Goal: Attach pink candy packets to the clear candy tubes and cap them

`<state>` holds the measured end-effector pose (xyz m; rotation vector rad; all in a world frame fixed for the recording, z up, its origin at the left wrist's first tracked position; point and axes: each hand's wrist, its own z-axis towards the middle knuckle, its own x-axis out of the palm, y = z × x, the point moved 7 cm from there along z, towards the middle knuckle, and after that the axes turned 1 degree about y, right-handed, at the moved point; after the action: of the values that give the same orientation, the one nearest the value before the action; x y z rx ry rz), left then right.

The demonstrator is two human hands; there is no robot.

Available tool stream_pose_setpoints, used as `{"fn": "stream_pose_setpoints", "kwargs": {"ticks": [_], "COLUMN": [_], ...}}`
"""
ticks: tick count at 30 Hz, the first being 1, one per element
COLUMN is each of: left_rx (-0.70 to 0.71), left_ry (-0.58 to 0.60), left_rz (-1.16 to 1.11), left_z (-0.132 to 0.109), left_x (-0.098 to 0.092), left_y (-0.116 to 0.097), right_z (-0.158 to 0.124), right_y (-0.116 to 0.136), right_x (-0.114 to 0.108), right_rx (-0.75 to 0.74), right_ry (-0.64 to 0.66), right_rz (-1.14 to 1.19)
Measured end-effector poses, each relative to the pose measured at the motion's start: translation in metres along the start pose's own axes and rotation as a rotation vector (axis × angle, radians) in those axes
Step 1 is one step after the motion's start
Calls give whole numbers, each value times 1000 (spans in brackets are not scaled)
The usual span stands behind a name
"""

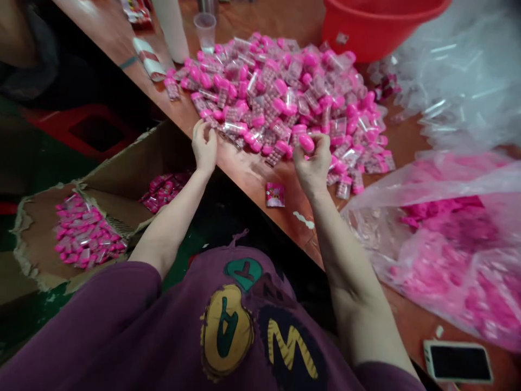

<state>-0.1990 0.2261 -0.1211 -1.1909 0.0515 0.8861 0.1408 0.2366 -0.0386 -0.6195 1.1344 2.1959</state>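
A large heap of small clear bottles with pink caps (264, 103) covers the tabletop, each filled with small pale-pink pieces. My right hand (313, 168) is closed at the heap's front edge, thumb and fingers pinching a candy bottle by its bright pink cap (306, 143); the bottle's body is mostly hidden. At the heap's left front edge, my left hand (204, 149) has its fingers loosely curled, with thumb and fingers apart and nothing plainly held. Between my hands, nearer my body, a small pink packet (275, 195) lies flat on the table.
A torn cardboard box (134, 157) at the left holds more pink-capped bottles (87, 233) and pink packets (165, 190). Behind the heap stand a red tub (382, 27) and a plastic cup (205, 30). At right are clear bags (468, 70), a bag of pink pieces (456, 260) and a phone (459, 363).
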Motion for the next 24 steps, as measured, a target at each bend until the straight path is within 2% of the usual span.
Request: {"fn": "stream_pose_setpoints", "kwargs": {"ticks": [2, 4, 6, 9, 12, 14, 18, 24], "left_rx": [-16, 50, 156, 331, 444, 492, 560, 511], "left_ry": [-2, 44, 176, 478, 707, 764, 716, 411], "left_rz": [-3, 25, 29, 72, 198, 272, 269, 69], "left_z": [-43, -86, -123, -166, -194, -203, -207, -199], "left_x": [-4, -4, 3, 27, 50, 59, 62, 37], "left_y": [-24, -63, -107, -159, -177, -176, -173, -192], "right_z": [-24, -51, -78, -112, -136, -149, -165, -168], "right_y": [-12, -21, -23, -13, 3, 9, 13, 13], "right_x": [-16, -27, -34, -43, -48, -46, -41, -38], "right_rx": [94, 218, 353, 486, 542, 600, 714, 857], "right_ry": [-31, -44, -50, -60, -46, -22, -22, -50], "right_rz": [95, 187, 260, 329, 390, 440, 547, 662]}}
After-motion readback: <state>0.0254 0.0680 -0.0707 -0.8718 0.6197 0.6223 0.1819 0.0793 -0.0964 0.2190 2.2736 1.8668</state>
